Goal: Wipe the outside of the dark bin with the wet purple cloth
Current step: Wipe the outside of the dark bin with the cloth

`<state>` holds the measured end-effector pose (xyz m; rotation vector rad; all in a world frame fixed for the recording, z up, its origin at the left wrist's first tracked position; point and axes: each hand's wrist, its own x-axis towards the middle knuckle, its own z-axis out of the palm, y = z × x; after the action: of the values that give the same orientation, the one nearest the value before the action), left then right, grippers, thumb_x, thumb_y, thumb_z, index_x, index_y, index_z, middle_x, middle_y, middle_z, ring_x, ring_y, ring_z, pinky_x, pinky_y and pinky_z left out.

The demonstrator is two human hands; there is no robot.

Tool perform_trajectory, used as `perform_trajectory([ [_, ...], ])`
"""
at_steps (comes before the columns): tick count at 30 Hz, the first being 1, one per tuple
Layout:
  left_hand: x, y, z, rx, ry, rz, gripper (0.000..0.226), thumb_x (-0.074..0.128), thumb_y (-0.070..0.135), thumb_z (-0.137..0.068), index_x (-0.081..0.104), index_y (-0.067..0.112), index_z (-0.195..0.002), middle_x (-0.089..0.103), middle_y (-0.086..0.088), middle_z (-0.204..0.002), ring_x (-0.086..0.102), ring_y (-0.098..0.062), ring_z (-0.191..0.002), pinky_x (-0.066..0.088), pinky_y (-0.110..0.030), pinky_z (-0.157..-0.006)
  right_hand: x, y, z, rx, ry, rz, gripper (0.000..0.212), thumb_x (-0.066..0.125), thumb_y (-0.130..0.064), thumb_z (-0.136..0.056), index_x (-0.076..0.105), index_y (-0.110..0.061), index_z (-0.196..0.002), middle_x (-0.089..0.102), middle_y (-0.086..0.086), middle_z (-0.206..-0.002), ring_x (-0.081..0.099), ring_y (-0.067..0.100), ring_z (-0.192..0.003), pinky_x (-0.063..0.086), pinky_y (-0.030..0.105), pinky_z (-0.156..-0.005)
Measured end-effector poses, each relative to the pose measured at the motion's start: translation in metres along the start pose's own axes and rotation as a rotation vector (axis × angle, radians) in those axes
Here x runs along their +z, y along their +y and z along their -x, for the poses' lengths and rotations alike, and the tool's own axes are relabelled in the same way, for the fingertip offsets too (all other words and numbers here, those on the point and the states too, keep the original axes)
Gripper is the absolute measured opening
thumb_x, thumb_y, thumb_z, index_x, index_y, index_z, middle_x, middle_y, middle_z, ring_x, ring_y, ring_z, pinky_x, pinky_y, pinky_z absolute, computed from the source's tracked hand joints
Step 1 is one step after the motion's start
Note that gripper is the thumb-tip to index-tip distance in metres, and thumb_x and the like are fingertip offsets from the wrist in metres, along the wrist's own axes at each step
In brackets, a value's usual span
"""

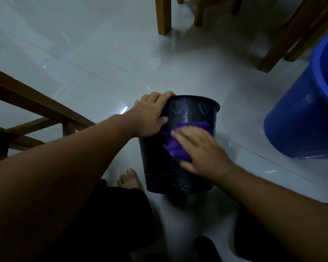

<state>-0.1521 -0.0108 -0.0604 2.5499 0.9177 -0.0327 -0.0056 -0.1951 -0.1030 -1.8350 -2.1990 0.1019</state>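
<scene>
- The dark bin (180,148) stands on the pale tiled floor (102,72) between my knees, tipped away from me so its rim points away; I cannot see inside it.
- Two heart shapes are pressed into its wall just under the rim.
- A blue bucket (307,114) stands to the right, well apart from the bin; what it holds is hidden from here.
- My left hand (150,116) grips the bin's upper left edge, fingers curled over the rim and thumb flat on the outer wall.
- My right hand (199,150) lies flat on the purple cloth (178,146), fingers straight and slightly spread, pressing it against the bin's near wall.
- The cloth bunches out above and left of those fingers.
- A bare foot (130,178) rests just left of the bin's base.
- Wooden chair legs (164,16) stand farther back.
</scene>
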Motion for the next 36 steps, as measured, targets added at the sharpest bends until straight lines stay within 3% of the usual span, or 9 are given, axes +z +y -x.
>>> perform_trajectory([
  [4,0.000,0.004,-0.003,-0.004,-0.005,0.003,0.073,0.047,0.041,-0.075,0.022,0.032,-0.143,0.040,-0.011,-0.137,0.038,-0.038,-0.123,0.031,-0.059,-0.104,-0.014,-0.002,-0.023,0.230,0.079,-0.118,0.074,0.056,-0.051,-0.089,0.039,-0.010,-0.148,0.043,0.011,-0.145,0.033,0.028,-0.135,0.024,0.042,-0.116],
  [7,-0.005,-0.002,-0.003,-0.039,-0.045,0.065,0.073,0.051,0.038,-0.075,0.022,0.035,-0.141,0.039,-0.011,-0.136,0.037,-0.038,-0.123,0.029,-0.059,-0.106,-0.006,-0.016,0.005,0.019,-0.001,-0.054,0.078,0.057,-0.050,-0.082,0.042,-0.010,-0.147,0.047,0.014,-0.145,0.035,0.029,-0.135,0.011,0.038,-0.118],
  [10,-0.006,-0.008,-0.004,-0.064,-0.084,0.073,0.072,0.051,0.039,-0.075,0.020,0.039,-0.139,0.039,-0.011,-0.135,0.037,-0.039,-0.123,0.028,-0.058,-0.107,0.003,-0.018,0.022,-0.168,-0.022,-0.004,0.079,0.059,-0.049,-0.073,0.052,-0.008,-0.140,0.055,0.012,-0.139,0.042,0.028,-0.130,0.014,0.039,-0.118],
  [12,-0.004,-0.007,-0.006,-0.082,-0.085,0.078,0.074,0.050,0.041,-0.071,0.019,0.040,-0.138,0.039,-0.011,-0.137,0.036,-0.038,-0.125,0.027,-0.058,-0.108,0.002,-0.011,0.012,-0.140,-0.006,0.007,0.077,0.059,-0.049,-0.074,0.052,-0.010,-0.140,0.055,0.011,-0.138,0.042,0.028,-0.127,0.020,0.041,-0.116],
  [17,-0.004,-0.002,-0.007,-0.096,-0.078,0.097,0.076,0.048,0.046,-0.067,0.023,0.035,-0.138,0.038,-0.010,-0.141,0.035,-0.036,-0.128,0.027,-0.057,-0.108,-0.013,-0.007,-0.021,0.220,0.068,-0.130,0.073,0.060,-0.048,-0.087,0.042,-0.009,-0.145,0.044,0.012,-0.143,0.035,0.030,-0.133,0.030,0.046,-0.114],
  [22,-0.001,0.009,0.002,-0.196,0.014,0.057,0.067,0.045,0.050,-0.078,0.028,0.029,-0.139,0.037,-0.011,-0.143,0.032,-0.034,-0.132,0.024,-0.056,-0.109,-0.005,-0.023,0.007,0.047,0.027,-0.055,0.073,0.056,-0.048,-0.083,0.047,-0.006,-0.142,0.049,0.016,-0.141,0.037,0.032,-0.132,0.021,0.044,-0.117],
  [26,0.010,0.022,0.011,-0.106,0.176,-0.079,0.067,0.043,0.045,-0.089,0.021,0.020,-0.148,0.034,-0.011,-0.146,0.028,-0.032,-0.134,0.025,-0.063,-0.107,0.004,-0.029,0.023,-0.081,0.017,0.001,0.075,0.057,-0.048,-0.077,0.050,-0.007,-0.139,0.054,0.016,-0.137,0.042,0.032,-0.129,0.019,0.043,-0.117],
  [30,0.010,0.029,0.009,-0.068,0.174,-0.100,0.063,0.041,0.050,-0.089,0.021,0.032,-0.146,0.039,-0.007,-0.138,0.035,-0.032,-0.127,0.026,-0.066,-0.103,0.008,-0.016,0.027,-0.138,0.009,0.018,0.075,0.059,-0.050,-0.078,0.050,-0.010,-0.140,0.054,0.013,-0.138,0.044,0.030,-0.129,0.021,0.043,-0.117],
  [36,0.004,0.005,0.009,-0.133,0.165,0.038,0.058,0.039,0.057,-0.081,0.035,0.028,-0.131,0.043,-0.008,-0.127,0.038,-0.031,-0.119,0.034,-0.059,-0.100,-0.008,-0.011,-0.014,0.082,0.010,-0.089,0.075,0.059,-0.051,-0.085,0.041,-0.012,-0.147,0.043,0.010,-0.144,0.036,0.031,-0.135,0.032,0.045,-0.112],
])
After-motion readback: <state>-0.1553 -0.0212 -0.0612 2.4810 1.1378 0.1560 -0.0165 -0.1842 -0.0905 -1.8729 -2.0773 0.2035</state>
